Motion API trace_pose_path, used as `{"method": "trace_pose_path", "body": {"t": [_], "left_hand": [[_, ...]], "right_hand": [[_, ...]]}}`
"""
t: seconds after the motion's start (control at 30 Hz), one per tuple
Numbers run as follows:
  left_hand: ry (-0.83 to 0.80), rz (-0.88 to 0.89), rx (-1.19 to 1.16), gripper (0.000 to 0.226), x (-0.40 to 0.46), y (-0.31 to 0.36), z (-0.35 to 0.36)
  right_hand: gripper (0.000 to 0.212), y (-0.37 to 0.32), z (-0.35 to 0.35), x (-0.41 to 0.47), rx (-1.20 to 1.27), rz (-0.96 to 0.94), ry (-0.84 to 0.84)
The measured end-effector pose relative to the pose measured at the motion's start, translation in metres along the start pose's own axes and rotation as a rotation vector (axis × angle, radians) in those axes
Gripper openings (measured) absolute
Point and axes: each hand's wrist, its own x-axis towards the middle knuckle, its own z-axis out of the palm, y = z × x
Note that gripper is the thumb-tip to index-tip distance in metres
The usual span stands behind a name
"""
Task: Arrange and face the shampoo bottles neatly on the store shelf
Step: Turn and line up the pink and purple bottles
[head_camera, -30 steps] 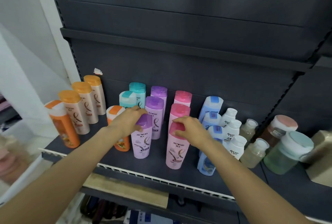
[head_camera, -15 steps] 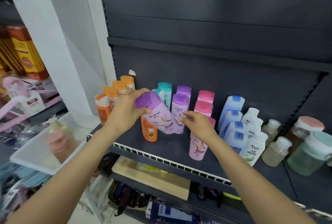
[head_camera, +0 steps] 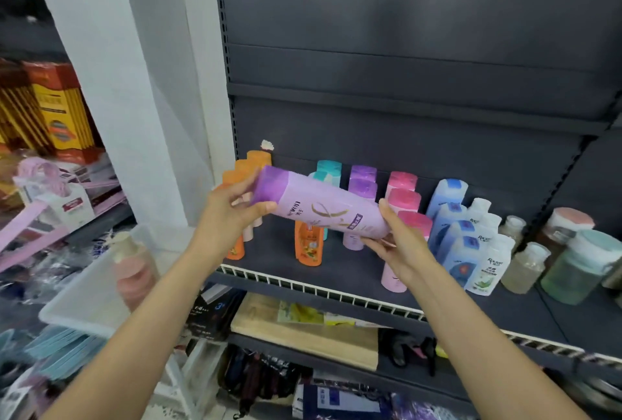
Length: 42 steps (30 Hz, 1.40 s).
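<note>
A purple shampoo bottle point(head_camera: 323, 209) lies almost sideways in the air in front of the dark shelf point(head_camera: 353, 268), cap to the left. My left hand point(head_camera: 232, 214) grips its cap end and my right hand point(head_camera: 399, 244) cups its base from below. Behind it on the shelf stand rows of orange bottles point(head_camera: 308, 246), teal bottles point(head_camera: 328, 170), purple bottles point(head_camera: 363, 180), pink bottles point(head_camera: 404, 199) and blue bottles point(head_camera: 454, 227). The front pink bottle is partly hidden by my right wrist.
White bottles point(head_camera: 489, 264) and clear jars point(head_camera: 525, 268) fill the shelf's right side. A white wire rail point(head_camera: 319, 291) lines the shelf front. A white bin point(head_camera: 87, 298) with a pink pump bottle sits low left, beside a white pillar point(head_camera: 134, 83). Lower shelves hold boxes.
The purple bottle has been lifted off the shelf and tipped further onto its side. My right hand left the pink bottle and now supports the purple bottle's base. The view has swung left.
</note>
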Motion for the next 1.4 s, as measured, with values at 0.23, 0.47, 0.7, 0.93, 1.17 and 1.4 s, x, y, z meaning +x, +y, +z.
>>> {"method": "trace_pose_path", "body": {"t": [0.23, 0.47, 0.7, 0.93, 1.17, 1.4], "left_hand": [[-0.128, -0.272, -0.311, 0.049, -0.002, -0.035, -0.004], [-0.141, -0.291, -0.512, 0.043, 0.004, -0.046, -0.009], [-0.026, -0.258, -0.443, 0.033, 0.020, -0.042, -0.012], [-0.016, -0.350, -0.348, 0.041, 0.023, -0.033, -0.017], [-0.119, -0.214, -0.160, 0.039, 0.013, -0.039, -0.026], [-0.139, -0.252, -0.202, 0.041, 0.012, -0.034, -0.035]], "right_hand": [[0.033, -0.031, 0.019, -0.016, -0.121, -0.351, 0.105], [0.046, -0.040, 0.027, -0.030, -0.146, -0.445, 0.017], [0.033, -0.048, 0.031, -0.037, -0.343, -0.390, 0.052], [0.033, -0.050, 0.033, -0.041, -0.372, -0.298, 0.022], [0.038, -0.048, 0.042, -0.050, -0.296, -0.246, 0.112], [0.033, -0.044, 0.038, -0.061, -0.280, -0.192, -0.068]]}}
